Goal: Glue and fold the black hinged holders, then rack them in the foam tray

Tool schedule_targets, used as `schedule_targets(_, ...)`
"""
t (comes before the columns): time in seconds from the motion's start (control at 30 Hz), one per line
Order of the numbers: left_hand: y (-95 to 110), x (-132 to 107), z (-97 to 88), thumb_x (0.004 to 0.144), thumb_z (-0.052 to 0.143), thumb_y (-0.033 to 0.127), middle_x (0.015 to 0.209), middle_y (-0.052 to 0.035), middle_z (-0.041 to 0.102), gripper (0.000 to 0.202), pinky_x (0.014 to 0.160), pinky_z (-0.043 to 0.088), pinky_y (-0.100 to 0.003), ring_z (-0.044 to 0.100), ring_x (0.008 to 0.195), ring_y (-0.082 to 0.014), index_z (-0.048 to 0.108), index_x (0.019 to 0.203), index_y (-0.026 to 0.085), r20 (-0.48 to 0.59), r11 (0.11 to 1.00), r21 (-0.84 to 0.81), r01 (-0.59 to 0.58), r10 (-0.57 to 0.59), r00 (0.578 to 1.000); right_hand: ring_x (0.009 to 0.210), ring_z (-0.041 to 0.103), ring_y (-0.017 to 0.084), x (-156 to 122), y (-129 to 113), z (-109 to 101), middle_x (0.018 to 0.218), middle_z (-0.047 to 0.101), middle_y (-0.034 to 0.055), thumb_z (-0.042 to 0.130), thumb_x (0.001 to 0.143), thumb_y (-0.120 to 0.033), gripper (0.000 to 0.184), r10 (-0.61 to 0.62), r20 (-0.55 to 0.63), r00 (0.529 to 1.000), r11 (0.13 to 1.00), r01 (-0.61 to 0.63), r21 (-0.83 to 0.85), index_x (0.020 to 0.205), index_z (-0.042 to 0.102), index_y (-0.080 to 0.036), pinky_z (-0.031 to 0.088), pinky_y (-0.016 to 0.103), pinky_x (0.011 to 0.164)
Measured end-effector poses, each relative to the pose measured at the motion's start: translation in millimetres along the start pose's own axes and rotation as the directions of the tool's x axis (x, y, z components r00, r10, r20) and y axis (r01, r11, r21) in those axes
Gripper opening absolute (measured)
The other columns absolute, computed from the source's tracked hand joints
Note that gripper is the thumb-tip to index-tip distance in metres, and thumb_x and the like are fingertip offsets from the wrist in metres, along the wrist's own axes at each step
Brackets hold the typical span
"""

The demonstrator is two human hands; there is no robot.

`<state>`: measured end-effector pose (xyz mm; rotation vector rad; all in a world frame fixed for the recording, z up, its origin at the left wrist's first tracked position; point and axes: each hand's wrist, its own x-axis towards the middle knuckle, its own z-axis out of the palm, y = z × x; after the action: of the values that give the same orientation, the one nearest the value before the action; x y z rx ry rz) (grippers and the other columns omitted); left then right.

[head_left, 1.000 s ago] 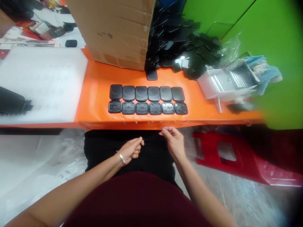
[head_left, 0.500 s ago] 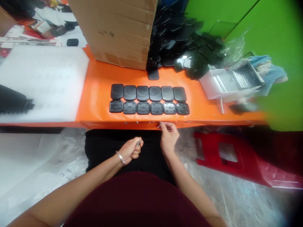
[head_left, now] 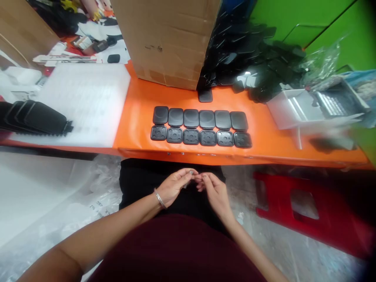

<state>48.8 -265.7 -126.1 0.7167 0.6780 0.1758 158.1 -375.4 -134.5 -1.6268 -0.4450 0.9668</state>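
Observation:
My left hand (head_left: 174, 185) and my right hand (head_left: 214, 188) meet over my lap, just below the front edge of the orange table (head_left: 138, 113). The left fingers pinch a small silvery piece (head_left: 190, 173); the right fingertips are closed right beside it, touching or nearly touching. On the table in front of me lie two rows of black square lids (head_left: 201, 126), the back row showing smooth faces and the front row showing ribbed undersides.
A large cardboard box (head_left: 167, 39) stands at the back, with a heap of black plastic parts (head_left: 252, 66) to its right. A white foam sheet (head_left: 79, 102) and a stack of black parts (head_left: 35, 117) lie left. A white tray (head_left: 308, 107) sits right; a red stool (head_left: 305, 203) stands below.
My right hand has come down from the table's front edge to meet my left hand. The left hand has risen slightly, showing the small silvery piece. The view has shifted to the left.

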Motion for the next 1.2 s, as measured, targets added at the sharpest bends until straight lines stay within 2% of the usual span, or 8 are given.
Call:
schedule_targets(0.1,3,-1,1.8,0.081,0.069,0.033,0.099,-0.0054,0.066,0.026,0.077,0.040,-0.023,0.054,0.082,-0.0109,0.067,0.100,0.016,-0.005,0.997,0.047,-0.057,0.057,0.998,0.067,0.062,0.015,4,-9,7,0.080,0.066,0.0031,0.063,0.081,-0.050,0.032,0.009,0.013,1.000,0.996,-0.010,0.094,0.088,0.057,-0.019,0.053,0.028,0.064)
schedule_targets(0.2,9,-1,6.7,0.078,0.072,0.033,0.094,-0.0057,0.066,0.027,0.069,0.041,-0.022,0.054,0.074,-0.0100,0.066,0.097,0.015,-0.007,0.996,0.024,-0.091,0.092,0.996,0.070,0.063,0.015,5,-18,16,0.081,0.066,0.0015,0.073,0.074,-0.044,0.035,0.026,0.151,0.988,0.978,-0.056,0.200,0.094,0.056,-0.020,0.053,0.030,0.071)
schedule_targets(0.37,24,-2,10.7,0.080,0.067,0.041,0.088,-0.0069,0.067,0.030,0.053,0.040,-0.022,0.052,0.058,-0.0089,0.066,0.093,0.013,-0.013,0.987,0.015,-0.159,0.159,0.987,0.064,0.056,0.011,8,-28,19,0.072,0.061,-0.0020,0.072,0.077,-0.034,0.027,-0.004,0.295,0.955,0.951,-0.088,0.295,0.096,0.060,-0.020,0.046,0.025,0.066)
schedule_targets(0.53,53,-6,1.1,0.074,0.074,0.035,0.084,-0.0052,0.070,0.024,0.079,0.047,-0.027,0.062,0.078,-0.0155,0.072,0.084,0.013,0.057,0.947,0.244,-0.209,0.201,0.978,0.052,0.041,0.007,14,-43,11,0.057,0.046,-0.0049,0.066,0.082,-0.032,0.017,0.079,0.356,0.931,0.918,-0.207,0.338,0.091,0.065,-0.017,0.035,0.022,0.052)
schedule_targets(0.63,65,-6,-3.8,0.071,0.076,0.034,0.081,-0.0059,0.071,0.024,0.079,0.047,-0.027,0.063,0.078,-0.0163,0.074,0.081,0.013,0.037,0.900,0.387,-0.199,0.201,0.979,0.046,0.035,0.006,19,-54,12,0.052,0.036,-0.0070,0.066,0.082,-0.033,0.016,0.107,0.364,0.925,0.880,-0.258,0.398,0.082,0.064,-0.017,0.029,0.021,0.046)
schedule_targets(0.77,73,-2,-5.9,0.065,0.080,0.030,0.082,-0.0038,0.069,0.033,0.075,0.049,-0.025,0.063,0.076,-0.0144,0.072,0.092,0.014,-0.051,0.895,0.344,-0.285,0.320,0.946,0.047,0.042,0.008,29,-68,21,0.052,0.042,-0.0055,0.065,0.082,-0.032,0.015,0.042,0.336,0.941,0.910,-0.175,0.376,0.080,0.063,-0.018,0.031,0.021,0.047)
schedule_targets(1.0,87,-5,-15.7,0.065,0.079,0.037,0.070,-0.0037,0.067,0.031,0.060,0.049,-0.024,0.057,0.058,-0.0102,0.070,0.078,0.011,-0.145,0.914,0.232,-0.333,0.371,0.917,0.057,0.052,0.010,51,-83,47,0.064,0.058,-0.0022,0.070,0.079,-0.028,0.015,-0.045,0.344,0.938,0.932,-0.085,0.353,0.092,0.065,-0.021,0.041,0.023,0.056)
schedule_targets(1.2,115,5,-49.7,0.074,0.069,0.043,0.075,-0.0039,0.064,0.034,0.064,0.048,-0.027,0.059,0.065,-0.0134,0.062,0.087,0.012,-0.112,0.869,0.343,-0.356,0.414,0.903,0.068,0.057,0.013,78,-91,72,0.080,0.065,0.0016,0.070,0.079,-0.033,0.018,-0.147,0.323,0.935,0.978,0.090,0.186,0.090,0.065,-0.021,0.047,0.027,0.064)
